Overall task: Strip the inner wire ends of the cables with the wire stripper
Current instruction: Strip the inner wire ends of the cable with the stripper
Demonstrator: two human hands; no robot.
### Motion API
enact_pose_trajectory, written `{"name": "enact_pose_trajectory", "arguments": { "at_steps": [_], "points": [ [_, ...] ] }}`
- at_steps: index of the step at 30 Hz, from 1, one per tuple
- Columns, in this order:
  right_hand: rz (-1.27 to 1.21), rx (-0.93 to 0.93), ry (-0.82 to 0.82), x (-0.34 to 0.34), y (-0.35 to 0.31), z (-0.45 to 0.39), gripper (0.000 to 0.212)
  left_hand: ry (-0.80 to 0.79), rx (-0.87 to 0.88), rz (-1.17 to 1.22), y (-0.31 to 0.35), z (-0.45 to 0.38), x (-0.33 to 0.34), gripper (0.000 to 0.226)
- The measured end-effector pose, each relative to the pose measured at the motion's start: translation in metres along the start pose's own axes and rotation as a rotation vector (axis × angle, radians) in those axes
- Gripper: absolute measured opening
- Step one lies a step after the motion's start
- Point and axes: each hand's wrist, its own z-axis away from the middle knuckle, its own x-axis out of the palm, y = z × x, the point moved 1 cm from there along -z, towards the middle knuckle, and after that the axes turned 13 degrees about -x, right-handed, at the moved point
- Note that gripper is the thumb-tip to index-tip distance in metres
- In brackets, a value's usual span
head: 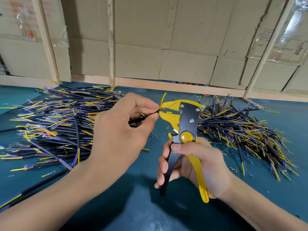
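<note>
Right now the left hand (120, 130) pinches a black cable (138, 120) between thumb and forefinger, close to its end, with the other fingers curled loosely under it. A thin red inner wire (168, 106) from that end reaches into the yellow jaws of the wire stripper (185, 124), which stand slightly parted around it; a yellow inner wire (163, 98) bends up and away, clear of the jaws. The right hand (196, 162) is wrapped round the stripper's two handles, thumb across the front just below the round yellow pivot, fingers curled over the black handle, the yellow handle against the palm. The handles are spread apart.

Both hands work above a bare strip of teal table (141, 205) that runs from the near edge up between two heaps. The left pile of cables (55, 124) spreads wide, touching the back wooden rail (150, 84) and reaching toward the left edge. The right pile of cables (241, 130) lies just behind the stripper's head and fans to the right. Small offcuts dot the open cloth between them. Cardboard panels (183, 39) close off the back
</note>
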Motion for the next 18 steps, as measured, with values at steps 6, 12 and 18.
{"name": "enact_pose_trajectory", "arguments": {
  "at_steps": [6, 12, 18],
  "points": [
    [-0.06, 0.011, -0.01, 0.003, 0.001, 0.0, 0.022, 0.049, 0.197, -0.237, 0.005, -0.001, -0.004, 0.023],
    [-0.207, 0.051, -0.047, 0.012, 0.0, -0.001, 0.022, 0.084, 0.263, -0.354, 0.006, -0.001, -0.005, 0.026],
    [-0.121, 0.016, 0.049, 0.017, 0.003, -0.001, 0.031, 0.106, 0.324, -0.32, 0.003, 0.0, -0.002, 0.025]
  ]
}}
